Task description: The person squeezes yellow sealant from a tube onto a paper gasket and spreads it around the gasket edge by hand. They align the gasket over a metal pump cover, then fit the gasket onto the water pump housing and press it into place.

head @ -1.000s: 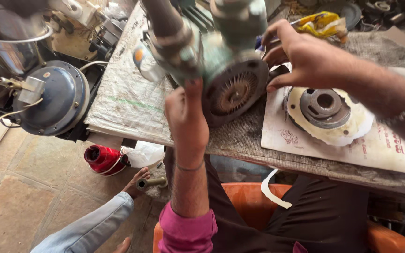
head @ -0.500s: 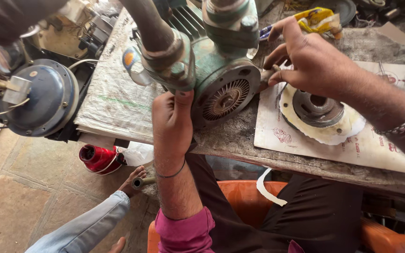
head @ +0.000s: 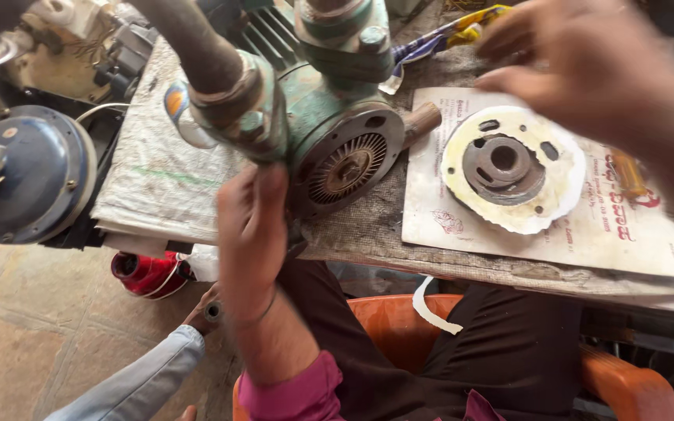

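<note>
My left hand (head: 250,226) is pressed flat on the pump (head: 329,132), impeller face just right of it; right hand (head: 587,70) hovers spread, further off, above the cover plate (head: 509,168).

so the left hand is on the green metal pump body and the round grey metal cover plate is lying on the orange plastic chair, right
Not quite. The left hand is on the green metal pump body, but the round grey metal cover plate is not on the orange plastic chair. It lies on a pale round gasket on the printed paper sheet on the workbench, as the head view shows.
</note>
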`<state>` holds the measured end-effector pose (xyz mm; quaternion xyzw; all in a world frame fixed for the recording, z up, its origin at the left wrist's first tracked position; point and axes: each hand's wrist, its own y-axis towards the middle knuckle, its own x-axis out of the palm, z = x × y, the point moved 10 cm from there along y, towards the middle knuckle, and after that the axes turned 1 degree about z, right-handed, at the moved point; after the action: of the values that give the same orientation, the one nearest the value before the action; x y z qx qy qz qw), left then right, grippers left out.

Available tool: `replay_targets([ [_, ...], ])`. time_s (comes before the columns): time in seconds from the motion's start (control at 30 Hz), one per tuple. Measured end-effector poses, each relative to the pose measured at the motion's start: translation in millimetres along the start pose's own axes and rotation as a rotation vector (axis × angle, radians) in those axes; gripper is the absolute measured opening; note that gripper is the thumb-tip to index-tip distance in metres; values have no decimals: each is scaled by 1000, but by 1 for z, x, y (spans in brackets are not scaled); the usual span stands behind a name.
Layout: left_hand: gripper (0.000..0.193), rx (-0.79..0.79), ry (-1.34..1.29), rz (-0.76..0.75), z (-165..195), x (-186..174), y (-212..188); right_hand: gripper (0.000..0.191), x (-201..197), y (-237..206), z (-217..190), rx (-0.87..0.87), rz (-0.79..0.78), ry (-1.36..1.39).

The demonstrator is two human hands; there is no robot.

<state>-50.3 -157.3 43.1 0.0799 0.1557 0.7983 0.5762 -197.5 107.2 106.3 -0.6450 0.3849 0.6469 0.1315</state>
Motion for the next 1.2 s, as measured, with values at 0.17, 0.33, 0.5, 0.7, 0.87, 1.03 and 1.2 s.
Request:
replay_targets([
  [0.17,50,52,281,43,80,-6,-43,32,0,-68,72,355,-27,88],
  [0.33,33,125,578,-366,69,95,-38,55,21,-89,99,527,-137,122],
  [0.5,34,18,775,-385,17,155,-21,55,33,-95,110,697,-181,268],
  [0.7,31,40,617,-261,12,146,-18,62,48,-100,125,633,-61,546],
  [0.87,48,54,549,-253,28,140,-19,45,26,-103,133,434,74,721],
  [1.03,45,185,599,-100,70,99,-36,16,-2,-89,99,393,-43,631],
  [1.2,30,353,477,112,106,50,-47,11,-44,-44,-13,102,5,353],
])
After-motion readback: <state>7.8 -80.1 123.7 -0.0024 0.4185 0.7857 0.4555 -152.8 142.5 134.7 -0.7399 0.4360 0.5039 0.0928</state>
